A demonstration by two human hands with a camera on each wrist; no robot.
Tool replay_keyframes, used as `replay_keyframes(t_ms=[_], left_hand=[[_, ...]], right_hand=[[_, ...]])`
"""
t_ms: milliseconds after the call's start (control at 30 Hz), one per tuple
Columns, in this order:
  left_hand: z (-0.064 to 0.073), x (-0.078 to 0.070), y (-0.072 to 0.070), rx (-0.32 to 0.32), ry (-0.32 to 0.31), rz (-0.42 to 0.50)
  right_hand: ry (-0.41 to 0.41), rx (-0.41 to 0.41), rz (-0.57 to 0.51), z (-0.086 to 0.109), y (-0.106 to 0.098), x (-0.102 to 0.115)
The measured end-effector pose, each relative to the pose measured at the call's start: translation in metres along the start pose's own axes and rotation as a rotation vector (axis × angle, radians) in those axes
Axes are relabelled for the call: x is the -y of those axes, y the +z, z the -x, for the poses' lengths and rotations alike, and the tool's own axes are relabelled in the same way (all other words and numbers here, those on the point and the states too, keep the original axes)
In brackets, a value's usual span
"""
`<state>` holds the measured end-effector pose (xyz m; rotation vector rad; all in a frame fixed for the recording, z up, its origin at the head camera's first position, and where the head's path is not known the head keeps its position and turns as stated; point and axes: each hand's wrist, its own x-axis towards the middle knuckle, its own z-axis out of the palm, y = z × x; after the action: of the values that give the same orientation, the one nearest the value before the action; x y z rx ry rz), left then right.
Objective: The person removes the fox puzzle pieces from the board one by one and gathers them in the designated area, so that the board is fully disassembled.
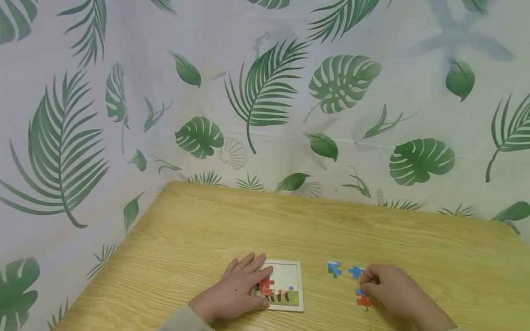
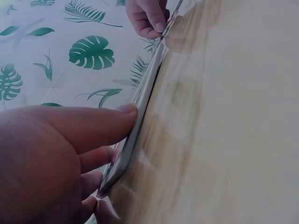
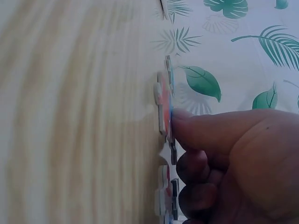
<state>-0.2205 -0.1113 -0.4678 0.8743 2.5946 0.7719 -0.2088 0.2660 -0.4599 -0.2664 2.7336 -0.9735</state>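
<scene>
In the head view my left hand point(image 1: 234, 290) rests with spread fingers on the left side of a shallow puzzle tray point(image 1: 302, 289). The left wrist view shows its thumb on the tray's near edge point(image 2: 135, 126). Fitted puzzle pieces point(image 1: 280, 295) in red, green and black stripes fill the tray's lower part; the upper part shows bare base. To the right, my right hand point(image 1: 394, 290) has curled fingers, thumb and forefinger pinching at a red-and-blue puzzle piece point(image 1: 363, 299). The fingertips partly hide that piece. A blue piece point(image 1: 355, 272) lies just beyond those fingertips.
Another loose piece, blue and green point(image 1: 333, 269), lies on the wooden table point(image 1: 243, 220) between the tray and my right hand. A white leaf-printed cloth point(image 1: 287, 96) hangs behind the table and along its left side.
</scene>
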Motion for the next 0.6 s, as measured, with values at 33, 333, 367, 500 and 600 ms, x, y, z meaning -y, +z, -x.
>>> replay_keyframes(t_ms=[33, 333, 367, 500, 600], left_hand=[[0.0000, 0.0000, 0.0001, 0.000, -0.002, 0.000], [0.0004, 0.0001, -0.0001, -0.006, -0.012, -0.007], [0.0004, 0.0002, -0.0002, -0.006, -0.012, -0.004], [-0.0002, 0.0002, -0.0007, -0.003, -0.007, 0.008], [-0.0010, 0.0006, -0.0008, -0.004, -0.003, 0.008]], right_hand=[[0.004, -0.001, 0.002, -0.0006, 0.0003, -0.0008], [0.006, -0.037, 0.039, -0.0019, 0.0024, 0.0016], [0.006, -0.041, 0.043, -0.0022, 0.0025, 0.0022], [0.011, -0.051, 0.053, -0.0023, 0.0025, 0.0042], [0.022, -0.067, 0.055, -0.0017, 0.0028, 0.0068]])
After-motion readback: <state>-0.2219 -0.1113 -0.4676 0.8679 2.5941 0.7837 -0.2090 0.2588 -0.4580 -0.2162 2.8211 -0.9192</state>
